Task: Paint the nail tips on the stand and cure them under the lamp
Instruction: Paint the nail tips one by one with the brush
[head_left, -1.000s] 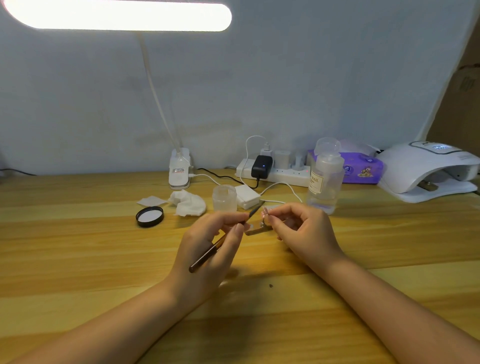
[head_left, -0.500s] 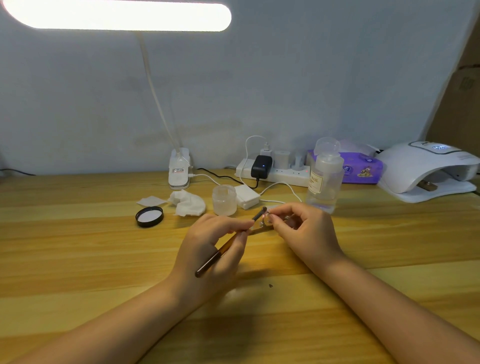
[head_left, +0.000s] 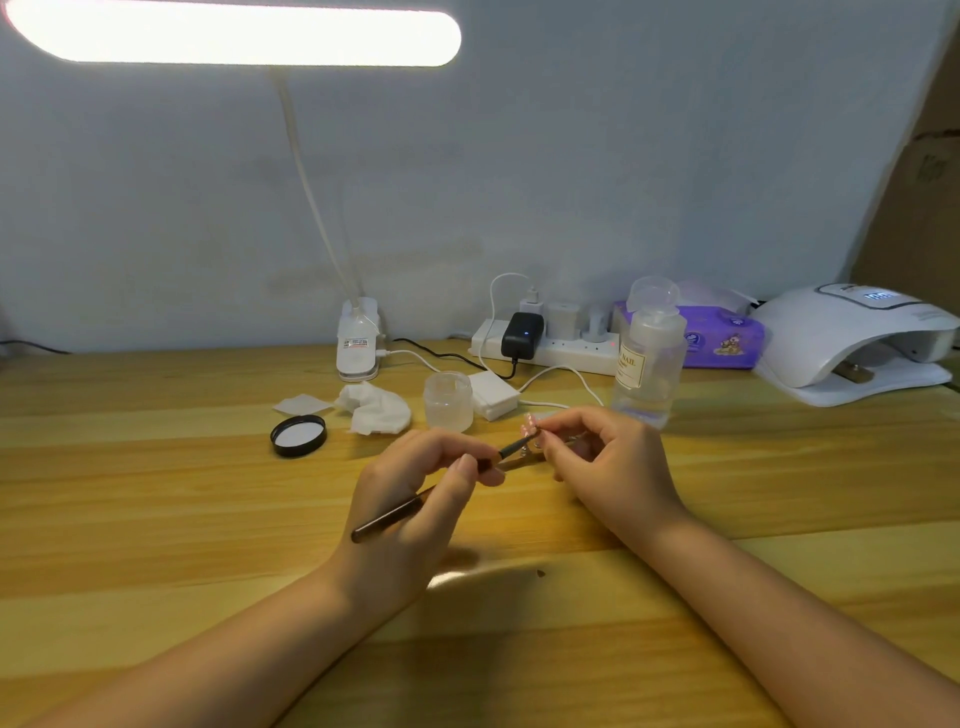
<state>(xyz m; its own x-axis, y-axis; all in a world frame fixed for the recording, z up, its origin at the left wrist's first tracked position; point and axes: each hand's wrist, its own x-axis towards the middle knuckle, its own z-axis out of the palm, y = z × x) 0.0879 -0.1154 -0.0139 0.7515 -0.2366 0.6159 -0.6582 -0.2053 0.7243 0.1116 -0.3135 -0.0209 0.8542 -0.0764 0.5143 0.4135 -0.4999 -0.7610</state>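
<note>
My left hand (head_left: 415, 499) grips a thin dark brush (head_left: 387, 517), whose tip reaches a small pink nail tip (head_left: 528, 427). The nail tip sits on a small metal stand (head_left: 522, 460) that my right hand (head_left: 608, 462) pinches between thumb and fingers, just above the wooden table (head_left: 156, 519). Most of the stand is hidden behind my fingers. A white curing lamp (head_left: 852, 338) stands at the far right, its display lit.
A frosted open jar (head_left: 448, 401) and its black lid (head_left: 298, 435) lie behind my hands, with crumpled wipes (head_left: 374, 408), a pad stack (head_left: 493, 395) and a clear pump bottle (head_left: 647, 364). A power strip (head_left: 550, 345), purple tissue pack (head_left: 722, 338) and desk-lamp base (head_left: 357, 340) line the wall.
The brush in my left hand has shifted slightly right and up, its tip now at the nail tip. My right hand has stayed almost still.
</note>
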